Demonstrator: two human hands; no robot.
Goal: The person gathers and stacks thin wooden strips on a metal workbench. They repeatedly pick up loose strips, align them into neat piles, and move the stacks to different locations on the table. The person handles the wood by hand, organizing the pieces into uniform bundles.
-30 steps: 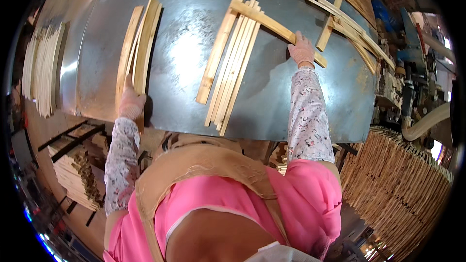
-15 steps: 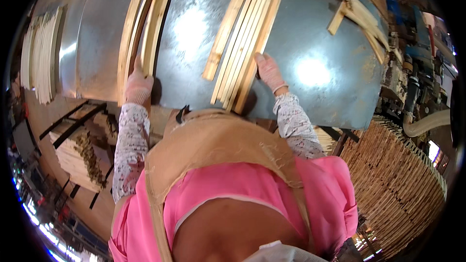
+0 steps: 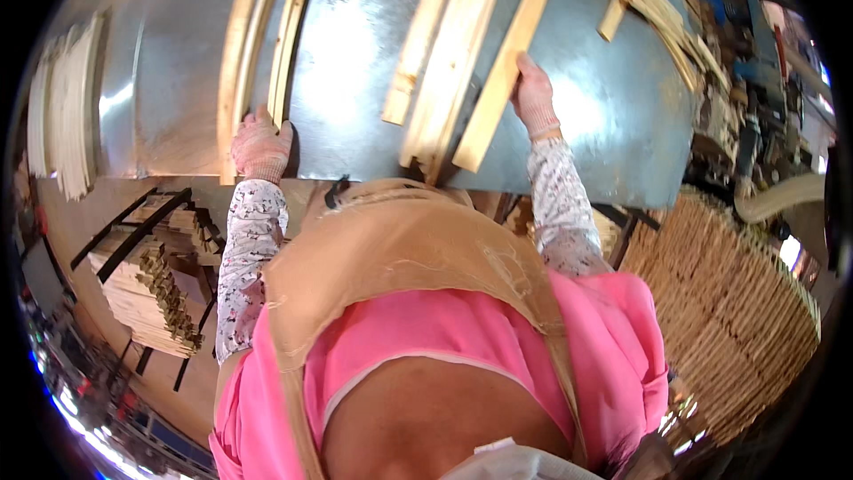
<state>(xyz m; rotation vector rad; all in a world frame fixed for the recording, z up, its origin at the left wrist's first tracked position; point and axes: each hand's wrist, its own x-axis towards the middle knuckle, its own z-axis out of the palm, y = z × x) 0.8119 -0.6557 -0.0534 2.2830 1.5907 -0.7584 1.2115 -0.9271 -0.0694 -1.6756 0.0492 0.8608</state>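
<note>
On the metal tabletop (image 3: pixel 346 147) lie two groups of long, pale wooden strips. My gloved left hand (image 3: pixel 261 149) is closed at the near ends of the left group, gripping a wooden strip (image 3: pixel 259 44); its palm hides where that strip ends. My gloved right hand (image 3: pixel 536 100) pinches the right edge of a single strip (image 3: pixel 505 80), thumb on top and the other fingers partly hidden. That strip slants away to the far right, apart from the bundle of strips (image 3: pixel 455 53) beside it. Another strip (image 3: pixel 422 36) lies along the bundle's left side.
A row of pale strips (image 3: pixel 67 107) stands at the table's far left. Crossed offcuts (image 3: pixel 653 9) lie at the far right. Below the table are a stack of boards (image 3: pixel 147 293) on a rack at left and a large wood stack (image 3: pixel 720 320) at right.
My right hand has moved right and away from me, separating one strip from the middle bundle. The bundle's strips now show broader faces. My left hand stays at the left group, whose strips have shifted slightly.
</note>
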